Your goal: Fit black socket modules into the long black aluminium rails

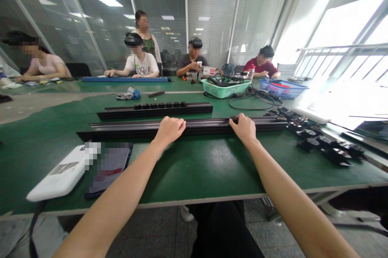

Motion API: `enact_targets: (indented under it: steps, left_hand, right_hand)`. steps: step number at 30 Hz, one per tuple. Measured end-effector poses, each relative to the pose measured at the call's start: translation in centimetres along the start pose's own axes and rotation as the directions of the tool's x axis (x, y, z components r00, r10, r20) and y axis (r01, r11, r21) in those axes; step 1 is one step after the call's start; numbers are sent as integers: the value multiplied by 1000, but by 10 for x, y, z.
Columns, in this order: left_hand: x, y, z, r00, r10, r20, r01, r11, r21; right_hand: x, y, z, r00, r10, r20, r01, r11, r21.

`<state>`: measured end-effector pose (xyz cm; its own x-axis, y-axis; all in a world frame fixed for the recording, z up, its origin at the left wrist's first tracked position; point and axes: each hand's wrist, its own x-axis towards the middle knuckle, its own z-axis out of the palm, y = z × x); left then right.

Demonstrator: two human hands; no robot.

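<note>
A long black metal rail (206, 127) lies crosswise on the green table in front of me. My left hand (170, 129) is closed over the rail near its middle, fingers curled over the far side. Farther right, my right hand (244, 127) pinches a small black part (233, 120) at the rail's channel; the fingertips are partly hidden. Behind it lies a second black rail (121, 113), with several small black blocks (160, 105) seated in a row along it. To the right, many loose black pieces (312, 132) are spread beside the rail's end.
A white device (60, 171) and a dark phone (110, 169) lie at the front left. Toward the back stand a green basket (224, 89) of cables and a blue basket (281, 89). A cloth bundle (129, 94) sits behind the rails. Several people are across the table.
</note>
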<state>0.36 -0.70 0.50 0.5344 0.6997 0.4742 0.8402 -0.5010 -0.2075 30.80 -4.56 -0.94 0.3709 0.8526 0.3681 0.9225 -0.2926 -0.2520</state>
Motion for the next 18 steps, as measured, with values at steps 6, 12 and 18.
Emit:
enact_targets:
  steps: [6, 12, 18]
  left_hand:
    - [1, -1, 1, 1000, 4, -4, -4, 1000, 0]
    - [0, -1, 1, 1000, 12, -7, -12, 1000, 6]
    - [0, -1, 1, 1000, 9, -11, -9, 1000, 14]
  right_hand:
    - [-1, -4, 0, 1000, 1, 2, -1, 1000, -16]
    - [1, -1, 2, 999, 30, -15, -30, 999, -15]
    - [2, 4, 2, 999, 30, -18, -30, 1000, 1]
